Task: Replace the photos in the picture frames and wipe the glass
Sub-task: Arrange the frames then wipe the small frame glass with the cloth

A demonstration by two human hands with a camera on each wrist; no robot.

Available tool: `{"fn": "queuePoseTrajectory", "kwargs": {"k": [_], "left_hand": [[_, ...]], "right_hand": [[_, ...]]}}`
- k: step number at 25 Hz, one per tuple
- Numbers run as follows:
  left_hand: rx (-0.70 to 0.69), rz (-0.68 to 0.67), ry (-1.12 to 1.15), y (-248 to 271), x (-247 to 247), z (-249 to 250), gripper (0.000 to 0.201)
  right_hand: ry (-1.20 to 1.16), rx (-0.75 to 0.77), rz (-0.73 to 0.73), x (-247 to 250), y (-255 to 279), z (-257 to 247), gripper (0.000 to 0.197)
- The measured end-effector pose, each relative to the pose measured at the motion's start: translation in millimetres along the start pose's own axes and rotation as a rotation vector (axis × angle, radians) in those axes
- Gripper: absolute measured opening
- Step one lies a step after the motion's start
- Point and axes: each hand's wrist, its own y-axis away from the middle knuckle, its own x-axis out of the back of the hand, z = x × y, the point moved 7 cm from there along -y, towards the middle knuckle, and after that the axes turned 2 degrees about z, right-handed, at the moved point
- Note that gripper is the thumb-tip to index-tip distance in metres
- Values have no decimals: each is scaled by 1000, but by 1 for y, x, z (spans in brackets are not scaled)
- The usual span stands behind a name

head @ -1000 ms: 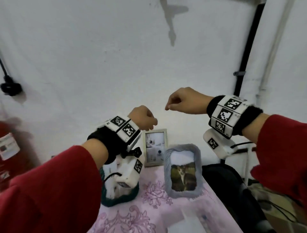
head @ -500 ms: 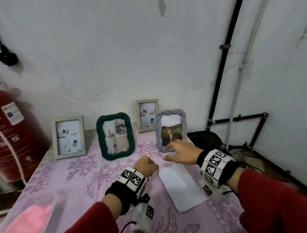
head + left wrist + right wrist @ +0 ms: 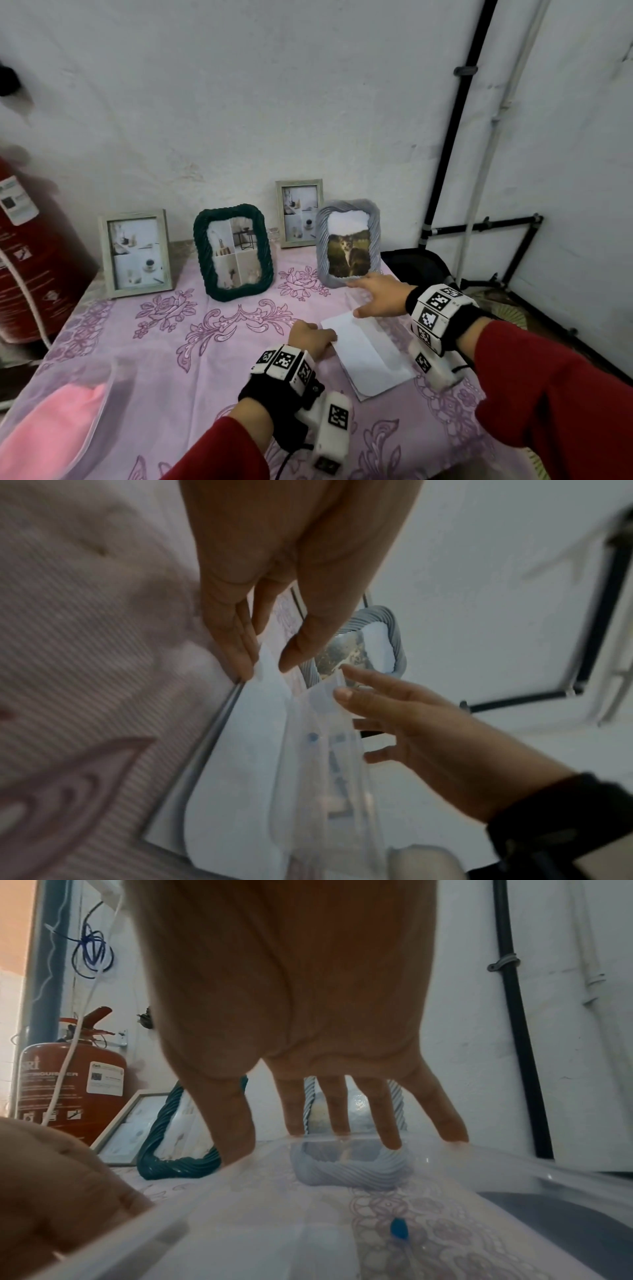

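Left hand (image 3: 310, 339) grip on clear sleeve (image 3: 371, 356) of white sheets

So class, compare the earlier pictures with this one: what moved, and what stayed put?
Both hands dropped from chest height to the table. The left hand now pinches the white sheet; the right hand spreads its fingers over the clear sleeve. The four frames stayed put.
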Motion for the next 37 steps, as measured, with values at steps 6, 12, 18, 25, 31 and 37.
{"fn": "queuePoseTrajectory", "kwargs": {"k": [6, 12, 18, 25, 31, 37], "left_hand": [[52, 30, -35, 0, 2, 1, 22], [13, -93, -16, 11, -10, 5, 36], [-126, 16, -256, 26, -15, 7, 63], [-116, -18, -148, 29, -11, 12, 84], [-109, -81, 97, 24, -13, 5, 60], [-127, -146, 200, 34, -23, 6, 66]], "right_hand": [[3, -9, -1, 0, -2, 2, 71], [13, -8, -5, -1, -4, 5, 71], [7, -4, 24, 1, -3, 8, 68], [3, -2, 24, 1, -4, 10, 69], [7, -6, 31, -1, -6, 10, 71], [-14, 18, 39, 1, -5, 11, 69]]}}
